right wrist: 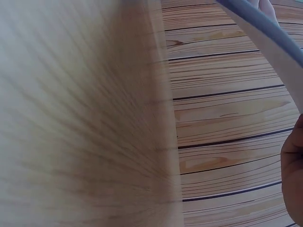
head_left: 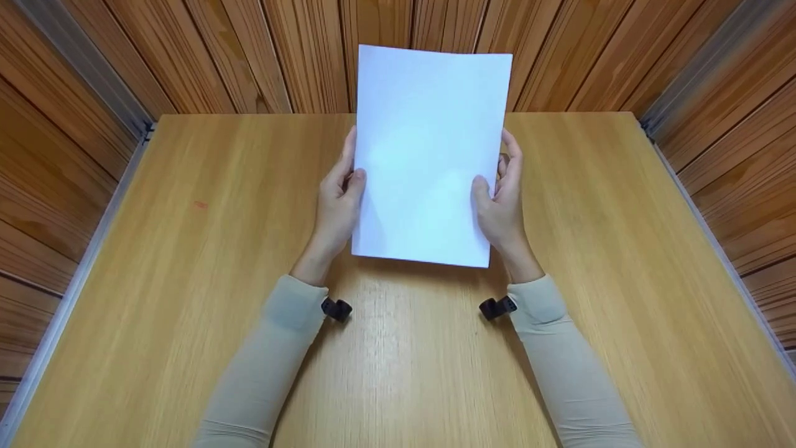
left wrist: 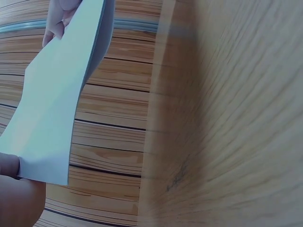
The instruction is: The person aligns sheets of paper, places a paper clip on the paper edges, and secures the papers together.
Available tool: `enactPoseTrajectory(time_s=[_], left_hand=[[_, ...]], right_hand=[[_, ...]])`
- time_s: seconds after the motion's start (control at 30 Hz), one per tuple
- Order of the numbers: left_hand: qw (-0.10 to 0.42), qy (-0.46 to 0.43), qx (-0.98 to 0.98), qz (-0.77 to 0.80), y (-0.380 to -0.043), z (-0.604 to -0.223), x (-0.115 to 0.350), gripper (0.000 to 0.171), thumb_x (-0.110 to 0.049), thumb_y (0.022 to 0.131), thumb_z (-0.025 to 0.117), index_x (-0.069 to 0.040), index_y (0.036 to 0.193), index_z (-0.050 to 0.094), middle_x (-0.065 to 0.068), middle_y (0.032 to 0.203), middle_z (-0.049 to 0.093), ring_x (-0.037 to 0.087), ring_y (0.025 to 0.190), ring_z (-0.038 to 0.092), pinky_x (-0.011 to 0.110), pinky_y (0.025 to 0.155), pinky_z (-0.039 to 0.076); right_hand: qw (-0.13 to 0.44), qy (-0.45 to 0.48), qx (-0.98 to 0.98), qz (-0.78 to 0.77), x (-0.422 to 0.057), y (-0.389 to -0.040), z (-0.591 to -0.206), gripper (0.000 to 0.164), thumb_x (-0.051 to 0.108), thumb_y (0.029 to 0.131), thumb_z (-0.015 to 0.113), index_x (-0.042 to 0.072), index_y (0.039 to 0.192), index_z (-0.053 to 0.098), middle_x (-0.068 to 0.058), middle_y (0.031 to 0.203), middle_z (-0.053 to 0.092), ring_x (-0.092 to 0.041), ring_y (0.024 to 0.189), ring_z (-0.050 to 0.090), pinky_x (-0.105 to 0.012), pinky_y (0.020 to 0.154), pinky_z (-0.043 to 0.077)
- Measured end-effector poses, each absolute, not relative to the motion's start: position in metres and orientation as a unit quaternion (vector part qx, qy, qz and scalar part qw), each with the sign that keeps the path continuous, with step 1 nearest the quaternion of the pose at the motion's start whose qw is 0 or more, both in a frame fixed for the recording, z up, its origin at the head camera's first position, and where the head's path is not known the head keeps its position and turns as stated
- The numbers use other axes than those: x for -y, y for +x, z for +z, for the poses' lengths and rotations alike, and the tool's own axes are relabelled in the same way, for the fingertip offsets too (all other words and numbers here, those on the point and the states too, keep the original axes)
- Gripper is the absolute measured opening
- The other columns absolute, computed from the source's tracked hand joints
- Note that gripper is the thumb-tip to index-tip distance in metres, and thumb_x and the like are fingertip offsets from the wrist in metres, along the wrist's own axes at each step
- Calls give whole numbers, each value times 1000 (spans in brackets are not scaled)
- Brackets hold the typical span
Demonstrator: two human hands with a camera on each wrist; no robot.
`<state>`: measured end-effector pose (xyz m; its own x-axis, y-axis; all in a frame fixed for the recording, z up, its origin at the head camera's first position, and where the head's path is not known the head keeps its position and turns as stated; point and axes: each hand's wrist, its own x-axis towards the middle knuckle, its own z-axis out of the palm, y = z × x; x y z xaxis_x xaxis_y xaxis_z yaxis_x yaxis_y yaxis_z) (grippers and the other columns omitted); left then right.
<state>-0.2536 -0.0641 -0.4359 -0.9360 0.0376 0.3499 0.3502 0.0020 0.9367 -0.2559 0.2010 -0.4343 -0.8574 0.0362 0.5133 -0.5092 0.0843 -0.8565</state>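
Observation:
Both hands hold up a blank white sheet of paper [head_left: 429,155], taller than it is wide, above the table. My left hand [head_left: 337,202] grips its left edge, thumb on the front face and fingers behind. On the opposite edge my right hand [head_left: 505,208] does the same, its thumb lying on the front. In the left wrist view the paper [left wrist: 52,99] looks bowed, with its lower edge toward the camera. The right wrist view catches the paper's edge [right wrist: 270,30] and part of my right hand [right wrist: 293,175]. The fingertips behind the paper are mostly hidden.
A light wooden table [head_left: 205,298] lies beneath, with a small reddish mark [head_left: 200,204] on its left part. Wood-plank walls [head_left: 311,56] close in the back and sides. Dark wrist cameras [head_left: 336,309] sit at both sleeve cuffs.

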Motion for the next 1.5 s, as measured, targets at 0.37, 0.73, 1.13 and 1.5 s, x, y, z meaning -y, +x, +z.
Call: enactPoseTrajectory(time_s=[0.37,0.73,1.13,1.5], left_hand=[[108,-145,695,-696,-253,-435,64,62,0,111,44,-21,168,30,-10,175,23,1,158,19,23,127,19],[91,-144,683,-710,-255,-435,65,65,4,111,41,-21,169,28,-8,176,19,2,159,16,22,127,18],[84,-142,681,-713,-252,-429,63,65,8,110,38,-12,170,21,3,178,13,10,162,11,23,128,15],[97,-139,684,-709,-239,-411,62,64,10,108,41,-6,168,27,7,176,19,14,162,16,26,128,18]], right_hand=[[238,164,722,629,-200,-255,-435,66,-9,102,43,3,164,23,-13,147,45,-22,125,49,-36,108,42],[233,157,723,631,-200,-257,-435,69,-12,100,41,1,165,20,-15,158,39,-22,136,47,-35,118,35],[221,142,731,629,-193,-244,-418,67,-12,101,37,-7,165,17,-24,170,25,-32,150,40,-40,124,33],[246,159,740,606,-204,-257,-435,63,-5,107,45,0,166,22,-12,171,32,-22,151,43,-43,125,33]])
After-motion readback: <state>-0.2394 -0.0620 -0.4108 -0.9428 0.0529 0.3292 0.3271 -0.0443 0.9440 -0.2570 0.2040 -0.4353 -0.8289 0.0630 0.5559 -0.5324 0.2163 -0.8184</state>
